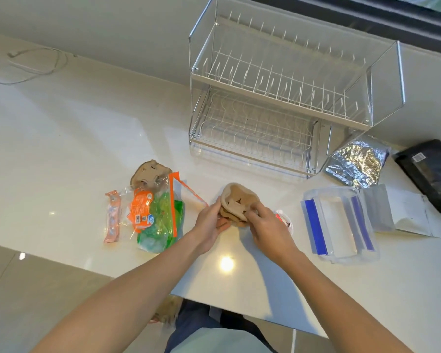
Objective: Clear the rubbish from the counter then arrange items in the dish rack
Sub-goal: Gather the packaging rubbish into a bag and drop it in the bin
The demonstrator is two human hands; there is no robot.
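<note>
Both hands met over a brown moulded-pulp tray [236,202], the sort of cardboard cup carrier, which sat near the front middle of the white counter [61,138], in front of the dish rack [285,98] and apart from it. Left hand [210,222] had fingers curled under and against the tray's left edge, thumb on top; right hand [267,226] pinched the right edge, fingertips pressed into the pulp. Tray looked already folded or crushed, layers stacked under the upper flap. Judged it very light, stiff at the rim but quick to buckle along the cut-outs, rough and not slippery, nothing fragile about it; best gripped at opposing rims and squeezed flat, after which one hand should be enough to carry it. A second pulp tray [150,173] lay to the left, partly under a heap of clear, orange and green plastic bags [154,217], with a narrow pink wrapper [111,216] just beside them; these looked limp and slick, likely to slide unless bunched in a fist. Something small, red and white [284,220] showed past the right hand, mostly hidden. Rack stood empty on both tiers. To the right lay clear container lids with blue strips [339,222], a silver foil pouch [358,161], white paper [407,212] and a black box [429,171]
</note>
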